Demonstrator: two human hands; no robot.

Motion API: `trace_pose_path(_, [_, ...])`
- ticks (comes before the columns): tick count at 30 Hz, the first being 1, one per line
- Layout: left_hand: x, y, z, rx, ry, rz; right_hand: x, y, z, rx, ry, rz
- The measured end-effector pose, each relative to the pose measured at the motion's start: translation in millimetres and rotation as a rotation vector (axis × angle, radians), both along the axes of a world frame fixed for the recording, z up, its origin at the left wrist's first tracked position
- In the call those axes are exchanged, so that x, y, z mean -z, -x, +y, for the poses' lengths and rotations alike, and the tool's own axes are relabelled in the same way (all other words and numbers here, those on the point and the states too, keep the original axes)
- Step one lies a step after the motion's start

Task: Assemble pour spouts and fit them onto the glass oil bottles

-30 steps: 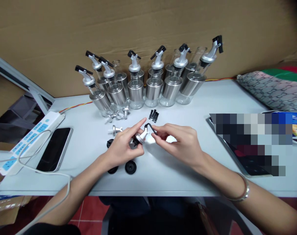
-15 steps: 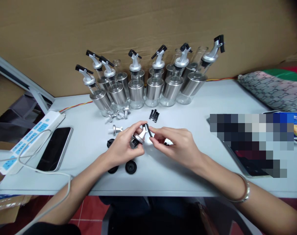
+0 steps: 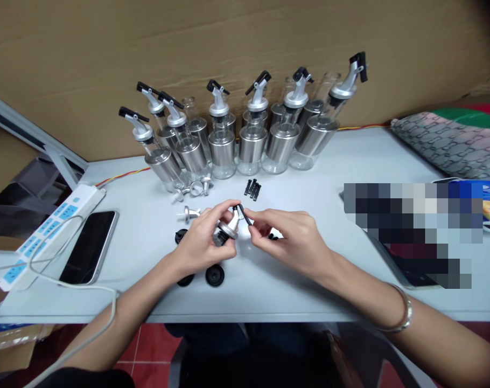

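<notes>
My left hand (image 3: 204, 234) is closed round a silver pourer spout (image 3: 230, 229) with a black stopper at its lower end. At the spout's tip sits a black lever (image 3: 244, 214), which the thumb and fingers of my right hand (image 3: 289, 231) pinch at its lower end. My left index finger touches the lever's top. Beyond my hands lie several small black levers (image 3: 253, 189). Silver spouts (image 3: 196, 188) lie to the left of these, with another spout (image 3: 187, 214) beside my left hand. Black round stoppers (image 3: 215, 275) lie near my left wrist, some partly covered.
Glass bottles with steel sleeves (image 3: 223, 148) stand in rows along the cardboard wall (image 3: 245, 37), many topped with pourers. On the left are a phone (image 3: 89, 248), a power strip (image 3: 51, 231) and a white cable (image 3: 111, 318). A patterned cushion (image 3: 447, 143) lies at the right.
My view has shifted slightly, so the bottles appear a little higher and further left. Both hands keep their hold on the pourer spout and its black lever.
</notes>
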State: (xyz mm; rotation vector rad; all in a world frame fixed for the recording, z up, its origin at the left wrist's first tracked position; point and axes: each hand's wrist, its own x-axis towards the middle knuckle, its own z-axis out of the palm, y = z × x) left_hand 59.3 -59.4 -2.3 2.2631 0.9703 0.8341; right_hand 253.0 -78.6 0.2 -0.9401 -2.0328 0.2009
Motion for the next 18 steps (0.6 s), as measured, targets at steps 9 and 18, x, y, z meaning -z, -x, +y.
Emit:
trace_pose_path(9, [0.3,1.4,0.8,-0.016,-0.014,0.002,0.4,-1.7,0.3,-0.049,0.044,0.052])
trace_pose_path(18, [0.2,0.8,0.2,-0.025,-0.169,0.061,-7.6,0.0,-2.4,-0.037,0.503,0.260])
